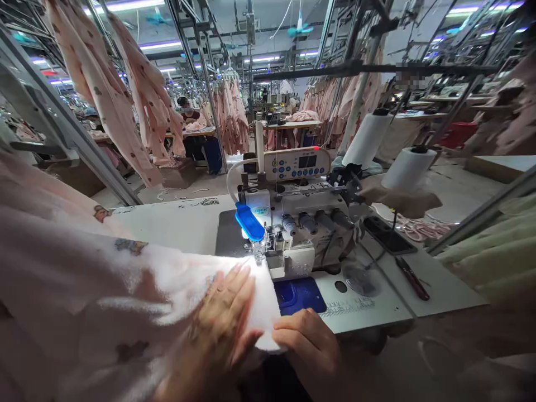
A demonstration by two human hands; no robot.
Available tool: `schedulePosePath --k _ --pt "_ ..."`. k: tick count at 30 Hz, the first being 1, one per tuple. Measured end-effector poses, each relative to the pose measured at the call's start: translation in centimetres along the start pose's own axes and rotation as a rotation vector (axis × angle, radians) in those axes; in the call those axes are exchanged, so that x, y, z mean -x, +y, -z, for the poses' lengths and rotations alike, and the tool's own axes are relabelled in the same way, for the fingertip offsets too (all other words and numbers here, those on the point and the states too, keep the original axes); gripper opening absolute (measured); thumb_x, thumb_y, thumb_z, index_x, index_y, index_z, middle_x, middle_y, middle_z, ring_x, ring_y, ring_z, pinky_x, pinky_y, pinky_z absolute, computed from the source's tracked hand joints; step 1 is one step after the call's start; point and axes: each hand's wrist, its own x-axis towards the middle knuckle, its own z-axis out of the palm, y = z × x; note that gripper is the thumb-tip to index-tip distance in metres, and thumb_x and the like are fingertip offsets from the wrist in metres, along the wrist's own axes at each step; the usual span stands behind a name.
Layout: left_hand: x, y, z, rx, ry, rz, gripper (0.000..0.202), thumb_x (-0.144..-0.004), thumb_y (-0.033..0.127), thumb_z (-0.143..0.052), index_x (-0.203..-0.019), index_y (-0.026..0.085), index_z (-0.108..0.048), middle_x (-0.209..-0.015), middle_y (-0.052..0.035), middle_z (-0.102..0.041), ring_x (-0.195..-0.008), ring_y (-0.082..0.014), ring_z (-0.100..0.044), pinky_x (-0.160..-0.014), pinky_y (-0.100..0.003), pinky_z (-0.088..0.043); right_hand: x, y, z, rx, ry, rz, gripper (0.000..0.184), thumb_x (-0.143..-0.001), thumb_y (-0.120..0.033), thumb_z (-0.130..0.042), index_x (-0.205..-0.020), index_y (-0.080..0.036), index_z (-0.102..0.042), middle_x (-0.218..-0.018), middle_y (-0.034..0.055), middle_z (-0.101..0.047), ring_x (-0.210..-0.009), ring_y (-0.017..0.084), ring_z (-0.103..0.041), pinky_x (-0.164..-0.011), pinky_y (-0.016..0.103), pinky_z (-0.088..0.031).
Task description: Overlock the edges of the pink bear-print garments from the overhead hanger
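Pale pink fleecy fabric (163,279) with printed figures spreads from the left up to the needle area of an overlock sewing machine (301,223). Flat on top of it lies my left hand (226,307), fingers stretched toward the presser foot (258,251). My right hand (307,338) pinches the fabric's right edge between thumb and fingers, just in front of the blue plate (299,296). A blue guard (250,222) sits above the needle, where a bright lamp lights the cloth. The fabric hides part of the machine bed.
Two white thread cones (366,139) stand behind the machine at right. On the table's right side lie a phone-like dark object (388,234) and red-handled snips (412,278). Pink garments (142,89) hang at upper left beside metal posts. A person (188,109) sits farther back.
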Motion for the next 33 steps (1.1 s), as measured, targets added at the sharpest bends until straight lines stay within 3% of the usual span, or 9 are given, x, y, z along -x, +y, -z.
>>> schedulePosePath --k 2,4,10,14,17,20,23,27,33 --pt "-0.3 -0.8 -0.3 -0.128 -0.062 0.018 0.053 -0.091 0.037 -0.039 -0.136 0.007 -0.035 -0.133 -0.0180 -0.047 -0.126 -0.0294 -0.040 -0.101 -0.049 -0.038 0.2 0.4 -0.3 0.024 0.041 0.014 0.015 -0.090 -0.013 -0.047 -0.094 -0.023 -0.057 -0.090 0.0008 -0.066 -0.079 0.014 -0.059 -0.076 0.028 -0.045" --pt "-0.5 -1.3 -0.8 -0.157 -0.075 0.048 0.051 -0.091 0.031 -0.040 -0.136 0.009 -0.035 -0.132 -0.0172 -0.049 -0.125 -0.0284 -0.042 -0.099 -0.049 -0.041 0.0 0.7 -0.6 0.041 0.067 0.037 0.016 -0.090 -0.013 -0.045 -0.093 -0.023 -0.058 -0.088 0.0006 -0.067 -0.077 0.014 -0.059 -0.074 0.028 -0.044" --pt "-1.4 -2.3 -1.1 -0.069 0.000 0.034 0.048 -0.090 0.026 -0.041 -0.136 0.012 -0.036 -0.132 -0.0157 -0.050 -0.122 -0.0278 -0.047 -0.096 -0.053 -0.046 -2.3 0.5 -0.8 0.119 0.163 0.067 0.016 -0.089 -0.010 -0.046 -0.086 -0.021 -0.057 -0.081 0.0000 -0.067 -0.069 0.013 -0.057 -0.070 0.027 -0.040" --pt "-0.7 -1.1 -1.8 -0.028 0.106 -0.042 0.061 -0.088 0.044 -0.042 -0.135 0.006 -0.036 -0.135 -0.0202 -0.045 -0.129 -0.0330 -0.037 -0.105 -0.058 -0.030 -3.1 0.3 -1.1 0.124 0.215 0.034 0.017 -0.090 -0.011 -0.045 -0.085 -0.021 -0.057 -0.078 -0.0012 -0.067 -0.067 0.013 -0.057 -0.071 0.028 -0.039" --pt "0.5 -0.1 -2.6 -0.021 0.157 -0.059 0.044 -0.090 0.028 -0.038 -0.130 0.011 -0.045 -0.135 -0.0112 -0.047 -0.131 -0.0273 -0.035 -0.112 -0.049 -0.018 -2.7 0.4 -1.3 0.134 0.219 0.032 0.016 -0.088 -0.008 -0.047 -0.087 -0.021 -0.056 -0.081 -0.0011 -0.068 -0.068 0.013 -0.058 -0.071 0.029 -0.039" --pt "1.1 -0.3 -2.7 -0.002 0.113 -0.027 0.046 -0.085 0.010 -0.035 -0.130 0.013 -0.047 -0.135 -0.0080 -0.048 -0.130 -0.0230 -0.038 -0.112 -0.043 -0.025 -2.3 0.6 -1.4 0.139 0.196 0.040 0.021 -0.086 -0.003 -0.047 -0.093 -0.021 -0.056 -0.087 0.0008 -0.069 -0.070 0.013 -0.060 -0.069 0.029 -0.040" --pt "0.9 -1.2 -2.3 -0.017 0.105 -0.052 0.047 -0.083 0.008 -0.037 -0.130 0.010 -0.047 -0.134 -0.0124 -0.048 -0.128 -0.0247 -0.040 -0.107 -0.043 -0.035 -2.5 1.0 -1.5 0.115 0.228 0.057 0.018 -0.087 -0.006 -0.048 -0.094 -0.020 -0.058 -0.090 0.0022 -0.070 -0.069 0.013 -0.059 -0.065 0.029 -0.040" --pt "-0.1 -1.9 -1.9 -0.087 0.129 -0.029 0.047 -0.082 0.000 -0.036 -0.125 0.013 -0.052 -0.129 -0.0109 -0.053 -0.121 -0.0224 -0.048 -0.101 -0.041 -0.043 -3.5 1.9 -1.6 0.092 0.237 0.078 0.014 -0.090 -0.010 -0.048 -0.094 -0.018 -0.059 -0.090 0.0024 -0.070 -0.070 0.014 -0.058 -0.063 0.030 -0.038" --pt "-1.6 -2.9 -1.5 -0.127 0.030 -0.038 0.052 -0.079 0.002 -0.037 -0.128 0.012 -0.049 -0.133 -0.0113 -0.050 -0.122 -0.0244 -0.048 -0.098 -0.043 -0.047 -5.3 3.6 -1.8 0.134 0.226 0.091 0.020 -0.094 -0.017 -0.040 -0.099 -0.018 -0.059 -0.092 0.0041 -0.069 -0.074 0.015 -0.057 -0.066 0.032 -0.040"
